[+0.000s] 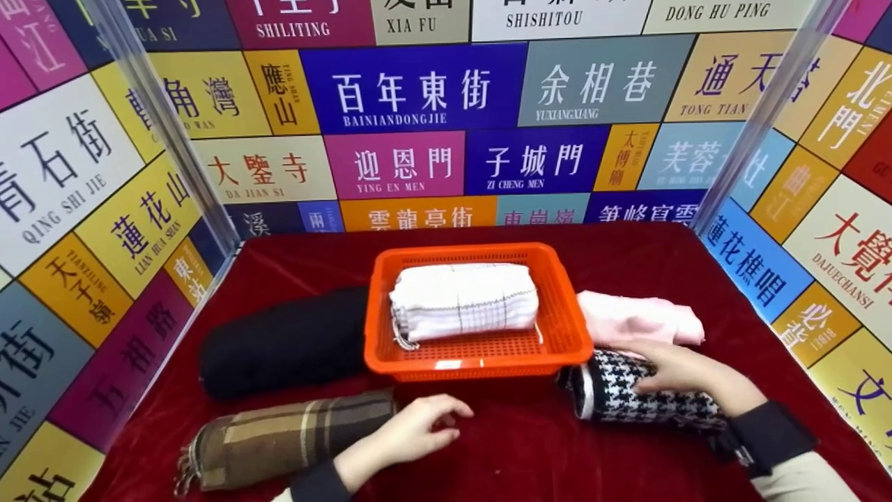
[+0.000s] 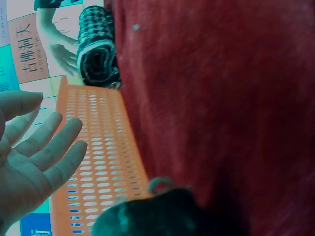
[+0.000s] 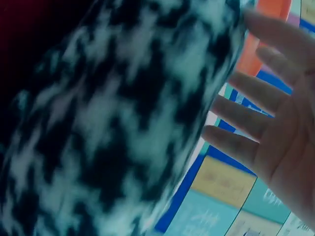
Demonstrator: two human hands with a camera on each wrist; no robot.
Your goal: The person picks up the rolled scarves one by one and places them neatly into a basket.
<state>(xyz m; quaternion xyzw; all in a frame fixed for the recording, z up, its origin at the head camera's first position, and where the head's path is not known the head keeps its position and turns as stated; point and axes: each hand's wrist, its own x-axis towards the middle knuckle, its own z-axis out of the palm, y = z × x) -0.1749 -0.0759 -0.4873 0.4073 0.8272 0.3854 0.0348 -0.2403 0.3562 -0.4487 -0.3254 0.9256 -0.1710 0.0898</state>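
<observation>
My right hand [image 1: 679,369] is over the rolled black-and-white houndstooth scarf [image 1: 620,401], right of the basket. In the right wrist view its fingers [image 3: 241,115] are spread and slightly bent, close beside the roll [image 3: 123,108]. My left hand [image 1: 418,429] hovers in front of the basket, by the right end of a rolled brown plaid scarf [image 1: 279,439]. Its fingers are loosely bent with nothing in them, as the left wrist view also shows. An orange plastic basket [image 1: 481,365] stands in the middle, holding a folded white checked cloth [image 1: 463,300].
A rolled black cloth [image 1: 286,341] lies left of the basket, against its side. Behind the houndstooth roll is a pale pink roll [image 1: 641,317]. Red velvet [image 1: 516,439] covers the table. Printed sign panels [image 1: 418,87] wall in the back and both sides, with metal posts at the corners.
</observation>
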